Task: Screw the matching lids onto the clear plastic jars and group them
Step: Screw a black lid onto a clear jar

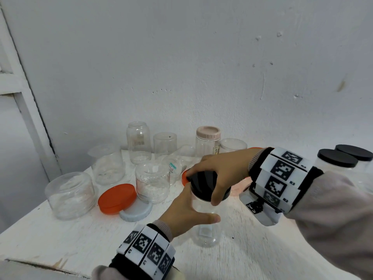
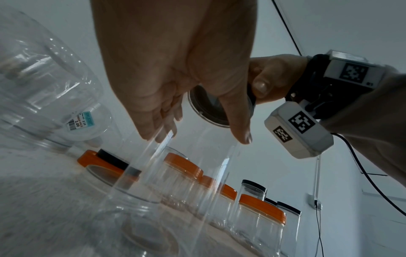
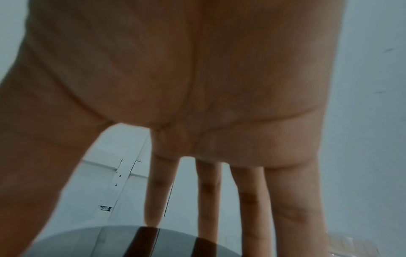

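The left hand (image 1: 186, 211) wraps the clear plastic jar (image 1: 204, 225) below the right hand (image 1: 220, 174), whose fingers clamp the black lid (image 1: 203, 184) on its mouth. Best to brace the jar firmly and keep the lid level while twisting, so the threads likely catch cleanly.

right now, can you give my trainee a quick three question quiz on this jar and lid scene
1. True or false: the right hand grips the black lid from above.
2. What does the left hand hold? A) orange lid B) clear jar C) pale blue lid
3. Fill in: the loose orange lid leans on a pale ____ lid.

Key: 1 true; 2 B, the clear jar; 3 blue.
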Demonstrator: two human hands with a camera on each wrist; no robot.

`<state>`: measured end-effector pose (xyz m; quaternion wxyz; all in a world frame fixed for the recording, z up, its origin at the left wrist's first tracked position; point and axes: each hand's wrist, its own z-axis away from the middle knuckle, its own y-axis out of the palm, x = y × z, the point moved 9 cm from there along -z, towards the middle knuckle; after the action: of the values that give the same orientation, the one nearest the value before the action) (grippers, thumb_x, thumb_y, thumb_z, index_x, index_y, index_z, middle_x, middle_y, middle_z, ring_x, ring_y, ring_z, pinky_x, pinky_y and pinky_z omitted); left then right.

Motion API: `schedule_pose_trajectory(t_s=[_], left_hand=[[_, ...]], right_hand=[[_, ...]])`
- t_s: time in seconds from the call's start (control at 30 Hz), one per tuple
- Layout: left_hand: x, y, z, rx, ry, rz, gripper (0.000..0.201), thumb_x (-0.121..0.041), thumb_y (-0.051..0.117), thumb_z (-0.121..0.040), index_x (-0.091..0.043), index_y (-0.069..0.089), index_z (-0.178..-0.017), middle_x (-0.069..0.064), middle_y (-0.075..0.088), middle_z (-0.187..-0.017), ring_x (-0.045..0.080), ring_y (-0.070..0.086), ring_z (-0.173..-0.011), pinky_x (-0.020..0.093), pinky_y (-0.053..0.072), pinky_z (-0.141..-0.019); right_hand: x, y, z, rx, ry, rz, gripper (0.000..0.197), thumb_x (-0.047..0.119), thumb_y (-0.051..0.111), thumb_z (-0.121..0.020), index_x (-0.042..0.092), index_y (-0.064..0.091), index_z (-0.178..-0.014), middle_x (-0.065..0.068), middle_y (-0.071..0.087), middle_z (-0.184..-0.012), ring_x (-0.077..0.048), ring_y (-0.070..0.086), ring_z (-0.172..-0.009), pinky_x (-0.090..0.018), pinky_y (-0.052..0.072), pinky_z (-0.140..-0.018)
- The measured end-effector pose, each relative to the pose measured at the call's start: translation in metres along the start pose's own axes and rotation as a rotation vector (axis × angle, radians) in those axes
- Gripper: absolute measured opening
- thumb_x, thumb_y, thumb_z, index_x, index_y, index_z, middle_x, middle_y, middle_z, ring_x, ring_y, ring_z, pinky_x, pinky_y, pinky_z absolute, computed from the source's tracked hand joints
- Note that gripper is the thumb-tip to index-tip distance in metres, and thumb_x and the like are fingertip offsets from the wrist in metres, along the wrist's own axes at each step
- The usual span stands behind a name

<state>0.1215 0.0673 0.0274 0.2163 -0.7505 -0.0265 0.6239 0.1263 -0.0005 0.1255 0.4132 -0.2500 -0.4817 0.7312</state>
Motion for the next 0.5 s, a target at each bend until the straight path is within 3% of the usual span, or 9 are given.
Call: schedule_pose_trajectory(t_s=[0.07,0.17,0.23,0.3,0.37,0.5], left_hand=[[0.0005,-0.0001,0.0002,-0.004,-0.001,-0.006,0.101,-0.040,0.087,-0.061,-0.036,0.028,-0.142,-0.021,0.045,-0.137,0.000,0.040,-0.129,0.026,0.034,-0.110],[0.0001,0.0005,0.0003,0.002,0.004,-0.005,0.098,-0.039,0.087,-0.061,-0.036,0.030,-0.141,-0.021,0.046,-0.136,0.001,0.042,-0.128,0.028,0.036,-0.109],[-0.0006,0.0014,-0.0003,0.012,0.011,-0.005,0.096,-0.039,0.087,-0.062,-0.038,0.030,-0.139,-0.022,0.046,-0.135,0.000,0.042,-0.127,0.030,0.037,-0.109],[-0.0021,0.0021,-0.0004,0.022,0.022,-0.009,0.093,-0.039,0.086,-0.063,-0.045,0.028,-0.135,-0.027,0.044,-0.133,-0.005,0.041,-0.125,0.025,0.036,-0.107],[-0.0017,0.0020,-0.0003,0.023,0.018,-0.008,0.093,-0.039,0.087,-0.063,-0.048,0.026,-0.133,-0.029,0.043,-0.132,-0.006,0.041,-0.124,0.022,0.036,-0.105],[0.0018,-0.0002,-0.0001,-0.008,0.010,-0.001,0.095,-0.042,0.087,-0.059,-0.043,0.030,-0.135,-0.026,0.046,-0.132,-0.005,0.042,-0.124,0.014,0.036,-0.097]], right_hand=[[0.0006,-0.0006,0.0007,-0.003,-0.020,-0.004,0.078,0.046,0.077,-0.073,0.053,0.034,-0.137,0.015,0.038,-0.125,-0.014,0.039,-0.124,-0.041,0.040,-0.104],[-0.0013,-0.0023,-0.0012,-0.037,-0.008,0.013,0.076,0.059,0.072,-0.072,0.049,0.036,-0.138,0.016,0.040,-0.118,-0.012,0.044,-0.117,-0.038,0.043,-0.100],[-0.0022,-0.0025,-0.0037,-0.069,0.027,0.021,0.078,0.069,0.067,-0.070,0.043,0.039,-0.137,0.013,0.045,-0.118,-0.015,0.055,-0.108,-0.035,0.051,-0.090],[-0.0034,-0.0031,-0.0057,-0.098,0.072,0.035,0.079,0.075,0.062,-0.068,0.038,0.041,-0.135,0.008,0.050,-0.120,-0.016,0.057,-0.102,-0.032,0.053,-0.080],[-0.0036,-0.0030,-0.0067,-0.091,0.080,0.042,0.081,0.074,0.063,-0.068,0.038,0.039,-0.136,0.007,0.050,-0.124,-0.016,0.052,-0.108,-0.035,0.050,-0.087],[0.0019,-0.0003,-0.0030,-0.007,-0.006,-0.012,0.082,0.050,0.077,-0.071,0.050,0.032,-0.139,0.016,0.039,-0.121,-0.013,0.042,-0.119,-0.040,0.042,-0.102]])
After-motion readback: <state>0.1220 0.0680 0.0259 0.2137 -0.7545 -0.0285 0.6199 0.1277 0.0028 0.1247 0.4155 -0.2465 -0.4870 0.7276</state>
